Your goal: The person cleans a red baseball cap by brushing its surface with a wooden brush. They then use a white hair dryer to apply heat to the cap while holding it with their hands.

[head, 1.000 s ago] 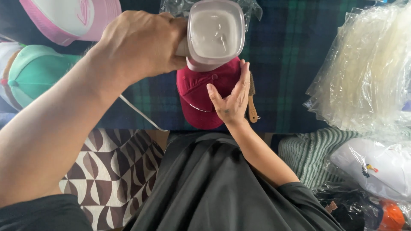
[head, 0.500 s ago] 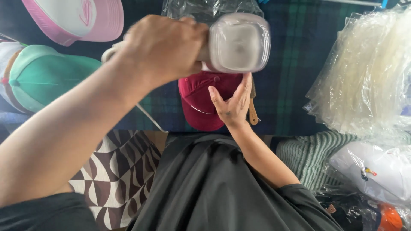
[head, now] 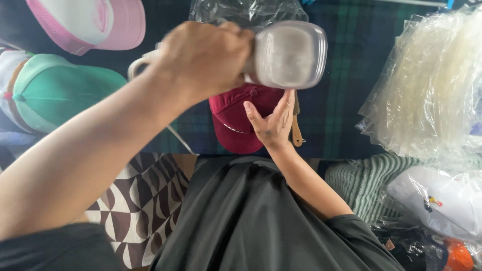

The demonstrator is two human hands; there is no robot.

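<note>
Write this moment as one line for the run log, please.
left hand: grips white steamer | right hand: flat on maroon cap | surface: plaid cloth

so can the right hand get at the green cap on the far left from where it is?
Probably not without a detour. The right hand rests on the maroon cap, and the left arm, whose left hand holds the white steamer, crosses between it and the green cap.

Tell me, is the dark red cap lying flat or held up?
Lying flat: the red cap rests on the plaid cloth, the right hand pressing it.
</note>
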